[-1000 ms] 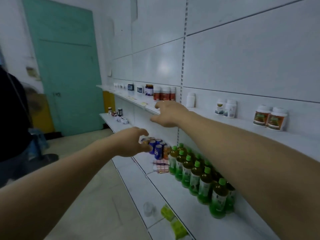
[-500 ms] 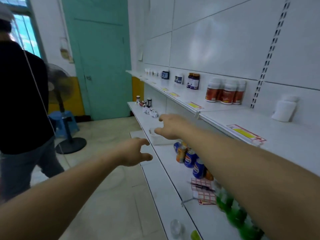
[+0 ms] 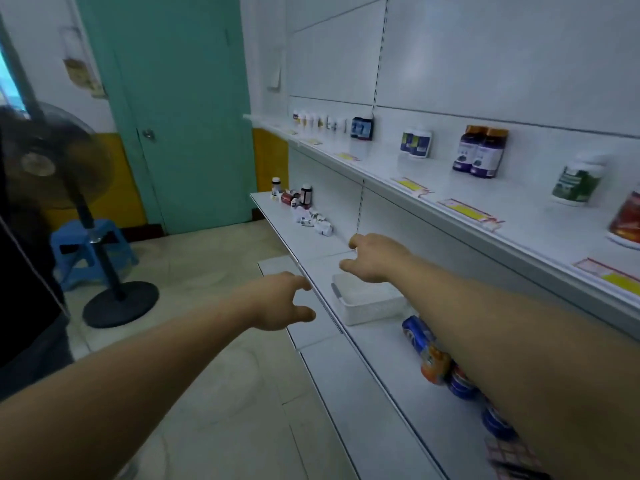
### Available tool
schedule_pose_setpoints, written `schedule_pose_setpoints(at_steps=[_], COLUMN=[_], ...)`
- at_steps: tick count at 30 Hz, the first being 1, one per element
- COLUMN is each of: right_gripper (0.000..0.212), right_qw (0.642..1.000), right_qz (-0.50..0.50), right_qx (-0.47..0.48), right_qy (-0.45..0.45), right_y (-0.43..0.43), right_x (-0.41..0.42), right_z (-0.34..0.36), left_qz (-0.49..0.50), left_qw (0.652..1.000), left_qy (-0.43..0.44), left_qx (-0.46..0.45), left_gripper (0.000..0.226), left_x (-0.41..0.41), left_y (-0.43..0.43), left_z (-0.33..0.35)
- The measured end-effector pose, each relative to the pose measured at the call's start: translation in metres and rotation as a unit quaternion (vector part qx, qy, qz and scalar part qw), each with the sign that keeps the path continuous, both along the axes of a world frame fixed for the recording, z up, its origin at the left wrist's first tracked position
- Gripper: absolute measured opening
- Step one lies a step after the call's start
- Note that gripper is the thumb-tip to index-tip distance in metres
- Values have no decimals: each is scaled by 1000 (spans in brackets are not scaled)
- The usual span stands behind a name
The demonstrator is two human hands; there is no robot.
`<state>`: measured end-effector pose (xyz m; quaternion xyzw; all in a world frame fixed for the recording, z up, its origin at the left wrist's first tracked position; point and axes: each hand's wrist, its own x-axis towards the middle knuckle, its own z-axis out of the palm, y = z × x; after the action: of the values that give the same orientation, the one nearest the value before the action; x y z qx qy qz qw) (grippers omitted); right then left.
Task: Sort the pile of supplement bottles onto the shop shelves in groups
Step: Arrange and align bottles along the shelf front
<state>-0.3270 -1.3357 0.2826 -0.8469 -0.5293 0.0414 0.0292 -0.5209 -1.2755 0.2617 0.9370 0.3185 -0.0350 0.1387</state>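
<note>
Head view, change: the pile of supplement bottles (image 3: 304,209), far off a second ago, now lies close ahead on the middle shelf (image 3: 308,242).
Grip: left hand (image 3: 277,301) and right hand (image 3: 375,258) are loosely spread and hold nothing.
Meaning: probably reaching for another bottle.
Earlier: the right hand was by the upper shelf (image 3: 436,173); now it is over the white tray (image 3: 367,301).

Both bare arms reach into the centre of the frame. The left grip (image 3: 277,301) hangs just off the edge of the middle shelf (image 3: 311,244), fingers loosely curled, holding nothing. The right grip (image 3: 375,258) hovers above a white tray (image 3: 367,306) on that shelf, also holding nothing. Beyond them lies the pile of supplement bottles (image 3: 304,209), some upright, some toppled. Blue and orange cans (image 3: 433,362) show beside the right forearm. On the upper shelf (image 3: 446,174) at right stand two purple bottles (image 3: 479,152) and a blurred, perhaps green-labelled, jar (image 3: 576,183).
</note>
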Motion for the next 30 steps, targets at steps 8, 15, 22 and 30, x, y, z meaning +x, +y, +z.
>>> schedule_pose_setpoints(at_steps=[8, 15, 22, 30], right_gripper=[62, 56, 49, 54], right_qw=[999, 998, 995, 977], right_qz=[-27, -35, -41, -165], right_qx=[4, 3, -1, -5], right_qy=[21, 52, 93, 139], right_y=[162, 317, 448, 607], right_x=[77, 150, 198, 240], right_z=[-29, -51, -71, -130], left_qz=[-30, -21, -34, -115], left_qw=[999, 999, 998, 988], left_qy=[11, 28, 38, 53], left_qx=[-24, -37, -48, -83], left_gripper=[60, 62, 63, 63], left_x=[84, 156, 201, 266], left_y=[164, 325, 478, 655], left_z=[-29, -46, -60, -116])
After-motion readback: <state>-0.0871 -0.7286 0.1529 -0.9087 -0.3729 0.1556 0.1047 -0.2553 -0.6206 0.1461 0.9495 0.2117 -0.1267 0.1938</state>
